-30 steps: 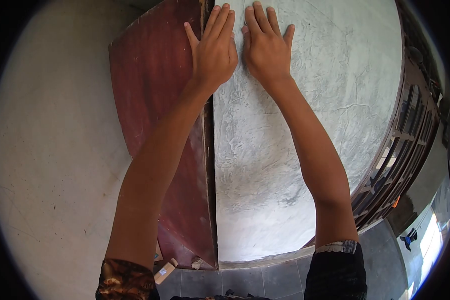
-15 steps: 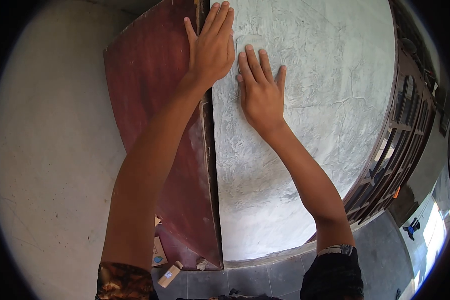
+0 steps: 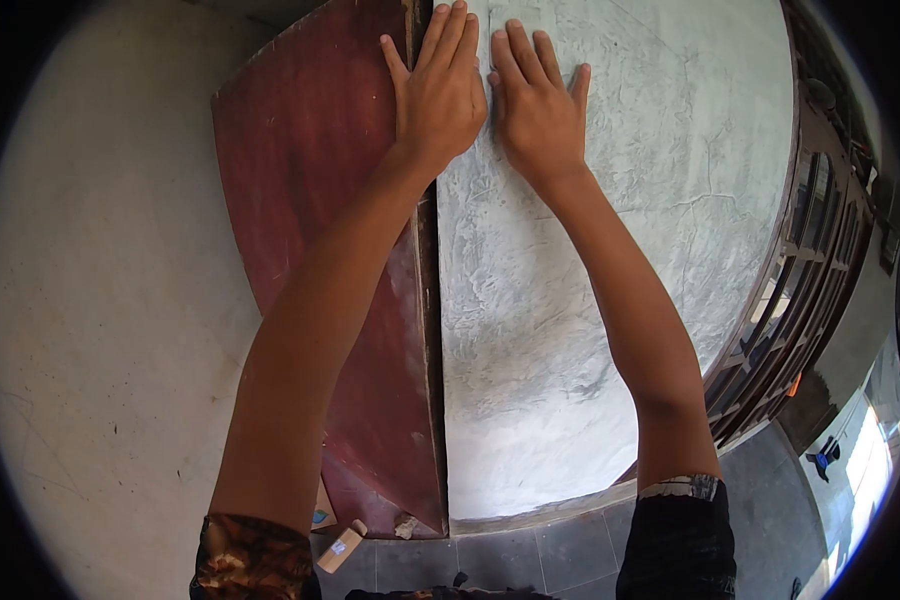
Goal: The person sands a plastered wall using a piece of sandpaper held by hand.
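My left hand [image 3: 440, 100] lies flat with its fingers stretched out and thumb apart, across the dark gap between the maroon panel [image 3: 310, 180] and the pale grey, marbled wall surface [image 3: 590, 290]. Just to its right, my right hand [image 3: 540, 105] rests on that grey surface, fingers extended upward and slightly spread. Wrinkles and creases run over the grey surface around it. Beyond the right fingertips a faint pale patch shows, too indistinct to name. Neither hand visibly grips anything.
A plain beige wall [image 3: 100, 280] stands on the left. Dark-framed windows [image 3: 805, 240] curve along the right. On the grey tiled floor [image 3: 570, 550] lies a small cardboard box [image 3: 342, 548], near a crumpled lump [image 3: 406, 526] at the panel's foot.
My right hand has slid upward along the grey surface, its arm straightening. The left hand stays at the gap, appearing slightly further right in view.
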Available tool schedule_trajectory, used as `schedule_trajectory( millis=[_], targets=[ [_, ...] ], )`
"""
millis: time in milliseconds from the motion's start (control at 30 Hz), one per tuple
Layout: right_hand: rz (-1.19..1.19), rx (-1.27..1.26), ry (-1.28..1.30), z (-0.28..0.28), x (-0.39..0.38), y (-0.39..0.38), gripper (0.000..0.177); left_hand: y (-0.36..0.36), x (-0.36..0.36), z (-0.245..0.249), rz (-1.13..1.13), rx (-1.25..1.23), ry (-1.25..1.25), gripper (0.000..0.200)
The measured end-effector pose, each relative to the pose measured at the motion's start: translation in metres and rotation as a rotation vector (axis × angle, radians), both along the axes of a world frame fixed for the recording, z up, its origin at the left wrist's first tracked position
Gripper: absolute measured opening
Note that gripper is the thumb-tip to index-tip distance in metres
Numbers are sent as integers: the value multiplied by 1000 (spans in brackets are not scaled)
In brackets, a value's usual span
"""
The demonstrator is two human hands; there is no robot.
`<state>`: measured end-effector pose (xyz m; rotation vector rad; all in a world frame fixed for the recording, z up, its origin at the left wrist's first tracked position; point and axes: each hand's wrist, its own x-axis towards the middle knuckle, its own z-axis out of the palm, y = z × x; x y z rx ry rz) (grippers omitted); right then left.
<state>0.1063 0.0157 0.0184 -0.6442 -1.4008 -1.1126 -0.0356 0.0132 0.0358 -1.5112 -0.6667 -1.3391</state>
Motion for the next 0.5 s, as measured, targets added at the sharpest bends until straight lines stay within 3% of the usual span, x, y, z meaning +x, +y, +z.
schedule_trajectory(
  millis=[100,233,300,400,500],
  targets=[
    [28,4,6,20,-3,0,44,-1,-1,-1,4,12,-8,50],
    [38,-147,-43,-68,0,-13,49,-2,0,-3,-32,5,-18,49],
    [20,-92,-51,-57,3,-5,47,-1,0,1,-34,19,-24,49],
    [55,48,-2,26,-1,3,43,-1,0,-1,-40,3,-28,49],
    [124,-18,15,29,-5,5,46,-3,-2,-2,-48,-10,-34,48]
  ],
)
